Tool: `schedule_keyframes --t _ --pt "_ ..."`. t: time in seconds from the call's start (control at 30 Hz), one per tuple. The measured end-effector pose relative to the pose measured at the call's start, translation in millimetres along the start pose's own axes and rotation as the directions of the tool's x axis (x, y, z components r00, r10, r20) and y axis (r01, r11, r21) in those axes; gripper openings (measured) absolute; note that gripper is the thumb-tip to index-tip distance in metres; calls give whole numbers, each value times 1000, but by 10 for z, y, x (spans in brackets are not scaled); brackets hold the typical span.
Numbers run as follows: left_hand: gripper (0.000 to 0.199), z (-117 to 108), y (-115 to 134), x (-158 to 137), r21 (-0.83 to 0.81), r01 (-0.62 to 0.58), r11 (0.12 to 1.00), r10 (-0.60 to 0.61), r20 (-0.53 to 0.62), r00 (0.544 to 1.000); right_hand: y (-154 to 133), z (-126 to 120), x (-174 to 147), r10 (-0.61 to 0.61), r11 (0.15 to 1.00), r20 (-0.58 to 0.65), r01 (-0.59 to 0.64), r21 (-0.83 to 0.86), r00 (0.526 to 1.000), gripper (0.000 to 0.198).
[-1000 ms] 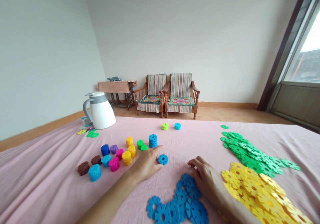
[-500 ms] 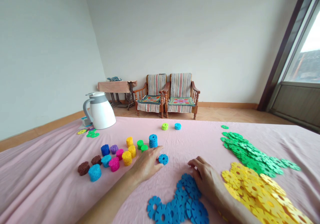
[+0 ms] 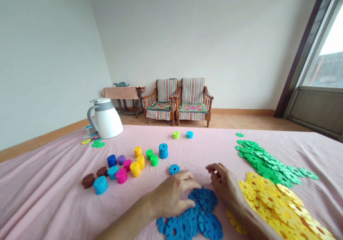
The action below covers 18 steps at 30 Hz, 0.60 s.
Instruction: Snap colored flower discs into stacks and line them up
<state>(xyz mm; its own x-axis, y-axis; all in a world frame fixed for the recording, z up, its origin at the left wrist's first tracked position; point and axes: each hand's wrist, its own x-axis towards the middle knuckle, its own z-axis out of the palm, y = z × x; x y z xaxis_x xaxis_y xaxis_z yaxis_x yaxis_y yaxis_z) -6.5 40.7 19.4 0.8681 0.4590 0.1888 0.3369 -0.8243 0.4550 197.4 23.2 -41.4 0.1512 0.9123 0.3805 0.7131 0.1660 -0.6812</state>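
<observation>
Head view, looking down and forward over a table spread with a pink cloth [image 3: 61,204]. The left hand [image 3: 173,193] has just moved: half a second ago it rested beside a flat blue notched disc [image 3: 171,170] and partly covered a short green stack [image 3: 154,160]. Now it reaches over the pile of loose blue discs [image 3: 211,225] near the front edge, thumb and fingers spread apart. The flat disc lies by itself just beyond that hand, with a taller blue stack [image 3: 163,152] behind it, and the green stack shows whole. The right hand [image 3: 221,179] has shifted only slightly; it is just right of the blue pile, fingers curled and thumb drawn in close to them. With the left hand away from the flat disc, the work seems to centre on the loose blue pieces — a judgement from where that hand is.

Some things are hard to make out. Whether the left fingertips touch the pile is unclear, and whether the right fingers pinch anything cannot be told — their inner side is mostly turned away. The left hand covers part of the blue pile, and the frame's lower edge cuts off the rest. The right forearm crosses in front of the yellow pile [image 3: 284,206], which also runs out of frame. A white jug [image 3: 109,122] partly hides a small bluish item [image 3: 91,130].
</observation>
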Motion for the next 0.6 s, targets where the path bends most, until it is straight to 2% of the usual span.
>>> schedule_keyframes --t 0.13,0.3,0.47,0.6 --pt "44 112 94 68 67 -111 992 112 -13 994 18 -30 20 50 998 -65 -46 52 997 26" --pt "44 259 128 120 192 -215 957 193 129 973 40 -14 15 54 997 -52 -52 51 997 26" --pt "28 204 66 81 155 -188 970 171 115 978 29 -14 5 24 1000 -34 -25 -8 999 26" --pt "30 44 -24 -4 72 -92 993 86 87 993 33 -18 6 15 1000 -11 -15 -18 1000 27"
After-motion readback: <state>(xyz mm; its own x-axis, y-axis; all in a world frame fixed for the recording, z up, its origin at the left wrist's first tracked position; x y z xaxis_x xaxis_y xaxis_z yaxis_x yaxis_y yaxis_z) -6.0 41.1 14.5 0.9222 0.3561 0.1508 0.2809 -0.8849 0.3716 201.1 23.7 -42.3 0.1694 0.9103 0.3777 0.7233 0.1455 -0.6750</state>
